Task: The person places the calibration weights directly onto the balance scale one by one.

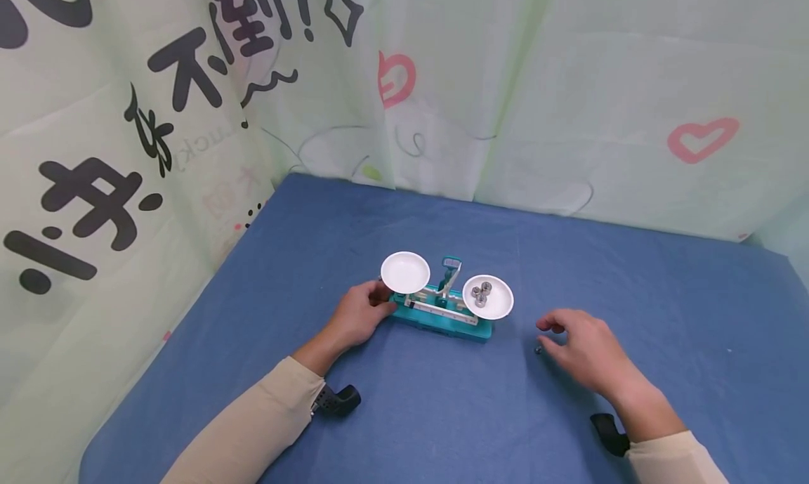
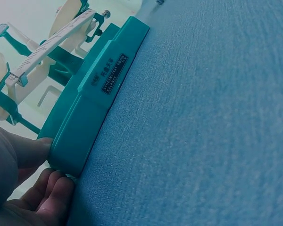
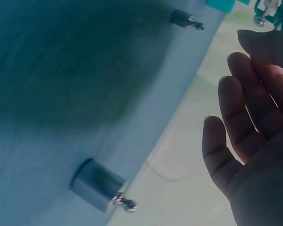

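A teal balance scale stands mid-table with two white pans. The left pan holds nothing that I can see; the right pan carries three small metal weights. My left hand grips the left end of the scale's base, thumb and fingers curled round its corner. The white graduated beam runs above the base. My right hand hovers with relaxed fingers just right of the scale, above a small metal weight lying on the cloth. Two weights show beside that hand.
A blue cloth covers the table. Pale green curtains with black lettering and pink hearts close off the back and left sides. Black wrist-camera mounts sit at my left sleeve and my right sleeve.
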Demonstrator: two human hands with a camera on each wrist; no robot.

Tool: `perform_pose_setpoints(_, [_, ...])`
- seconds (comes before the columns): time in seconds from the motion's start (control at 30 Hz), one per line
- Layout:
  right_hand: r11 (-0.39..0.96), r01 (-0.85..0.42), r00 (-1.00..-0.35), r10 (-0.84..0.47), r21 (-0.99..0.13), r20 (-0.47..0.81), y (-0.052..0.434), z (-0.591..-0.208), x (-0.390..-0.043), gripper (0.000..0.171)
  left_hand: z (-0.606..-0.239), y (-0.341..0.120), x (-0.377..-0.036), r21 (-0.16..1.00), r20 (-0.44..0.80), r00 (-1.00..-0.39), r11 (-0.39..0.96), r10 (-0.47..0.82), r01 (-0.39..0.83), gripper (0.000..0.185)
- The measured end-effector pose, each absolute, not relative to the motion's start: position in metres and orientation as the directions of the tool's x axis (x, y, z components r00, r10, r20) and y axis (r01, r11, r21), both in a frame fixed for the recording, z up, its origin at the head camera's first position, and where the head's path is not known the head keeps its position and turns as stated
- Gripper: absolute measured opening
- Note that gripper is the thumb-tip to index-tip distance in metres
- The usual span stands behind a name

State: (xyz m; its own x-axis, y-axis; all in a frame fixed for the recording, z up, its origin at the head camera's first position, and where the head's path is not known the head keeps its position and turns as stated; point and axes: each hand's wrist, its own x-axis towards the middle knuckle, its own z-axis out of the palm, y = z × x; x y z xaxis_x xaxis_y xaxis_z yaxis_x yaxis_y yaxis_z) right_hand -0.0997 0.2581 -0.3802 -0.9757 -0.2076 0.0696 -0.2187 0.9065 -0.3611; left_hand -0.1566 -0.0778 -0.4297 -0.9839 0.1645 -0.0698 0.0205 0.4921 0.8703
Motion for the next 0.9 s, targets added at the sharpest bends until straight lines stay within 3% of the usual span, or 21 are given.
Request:
perform_pose_setpoints(0.33, [0.908,-0.227,-0.97,-0.245,-0.352,-0.007,0.266,-0.39,-0.1,0.016,-0.428,-0.077,-0.156,0.87,-0.08,-0.984,0.493,0.161,0.01,0.019])
perform_pose_setpoints(0.9, [0.912,-0.229,-0.97,-0.242,-0.34,0.005,0.264,-0.4,-0.102,0.01,-0.426,-0.078,-0.156,0.868,-0.089,-0.982,0.497,0.166,0.005,0.02])
